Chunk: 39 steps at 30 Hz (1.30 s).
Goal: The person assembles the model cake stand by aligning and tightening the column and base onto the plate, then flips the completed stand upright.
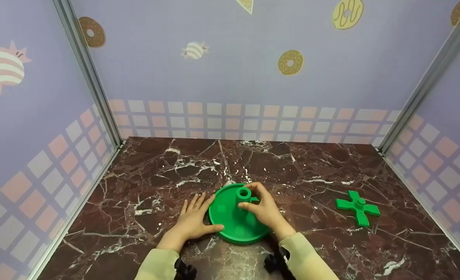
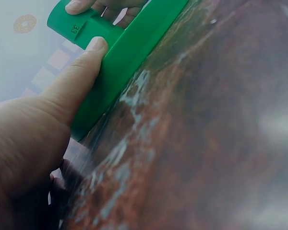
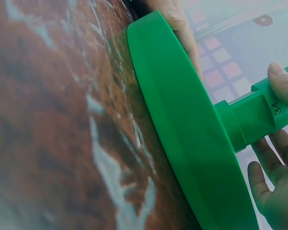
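A round green tray-like disc (image 1: 230, 230) with a raised rim lies on the table. From it rises a green hollow post (image 2: 69, 24) with small dark numbers on its sides. My right hand (image 1: 266, 210) grips this post, thumb on the near side and fingers round the far side. At the disc's left rim rests my left hand (image 1: 194, 221), its fingers straight and spread, the thumb laid over the rim. In the right wrist view the post has a narrower collar (image 3: 230, 125) near the disc.
A green cross-shaped piece (image 1: 360, 212) with a round stub in its middle lies to the right. The dark marbled tabletop (image 1: 167, 167) is bounded by patterned walls (image 1: 233, 77) at the back and both sides, with metal posts (image 1: 93, 77) at the corners.
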Available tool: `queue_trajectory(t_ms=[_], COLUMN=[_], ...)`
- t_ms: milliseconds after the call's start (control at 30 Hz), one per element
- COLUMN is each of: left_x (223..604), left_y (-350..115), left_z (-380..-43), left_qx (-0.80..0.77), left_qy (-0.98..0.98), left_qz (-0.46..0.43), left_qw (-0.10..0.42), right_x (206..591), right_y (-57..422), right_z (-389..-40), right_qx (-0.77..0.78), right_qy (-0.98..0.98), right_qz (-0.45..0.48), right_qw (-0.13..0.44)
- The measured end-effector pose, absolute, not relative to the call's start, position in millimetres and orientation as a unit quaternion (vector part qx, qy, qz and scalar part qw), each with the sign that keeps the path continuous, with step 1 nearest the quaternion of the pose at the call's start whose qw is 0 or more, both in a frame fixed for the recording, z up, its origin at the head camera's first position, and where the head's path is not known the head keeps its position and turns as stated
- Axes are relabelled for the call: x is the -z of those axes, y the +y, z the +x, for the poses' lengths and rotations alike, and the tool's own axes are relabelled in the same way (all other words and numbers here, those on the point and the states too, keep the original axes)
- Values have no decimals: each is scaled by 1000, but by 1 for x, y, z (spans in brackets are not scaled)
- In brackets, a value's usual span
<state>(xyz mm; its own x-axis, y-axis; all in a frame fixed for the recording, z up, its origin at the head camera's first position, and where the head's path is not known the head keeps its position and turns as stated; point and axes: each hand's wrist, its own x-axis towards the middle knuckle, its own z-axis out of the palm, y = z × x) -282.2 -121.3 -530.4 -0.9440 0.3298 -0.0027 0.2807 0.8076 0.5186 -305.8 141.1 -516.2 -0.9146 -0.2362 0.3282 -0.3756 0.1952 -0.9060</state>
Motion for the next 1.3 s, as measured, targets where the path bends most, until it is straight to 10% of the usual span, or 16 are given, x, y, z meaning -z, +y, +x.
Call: queue_trajectory(t_ms=[733,1300], left_x=[529,530], left_y=[-125,-124], left_z=[-282,-282], left_qx=[-265,-269], left_qy=[949,946], left_qz=[164,173], left_qw=[52,47], right_x=[515,493], right_y=[156,267], right_z=[-304,-289], right_qx=[-618,-610], right_qy=[-754,-766], right_qz=[215,189], right_qw=[49,69])
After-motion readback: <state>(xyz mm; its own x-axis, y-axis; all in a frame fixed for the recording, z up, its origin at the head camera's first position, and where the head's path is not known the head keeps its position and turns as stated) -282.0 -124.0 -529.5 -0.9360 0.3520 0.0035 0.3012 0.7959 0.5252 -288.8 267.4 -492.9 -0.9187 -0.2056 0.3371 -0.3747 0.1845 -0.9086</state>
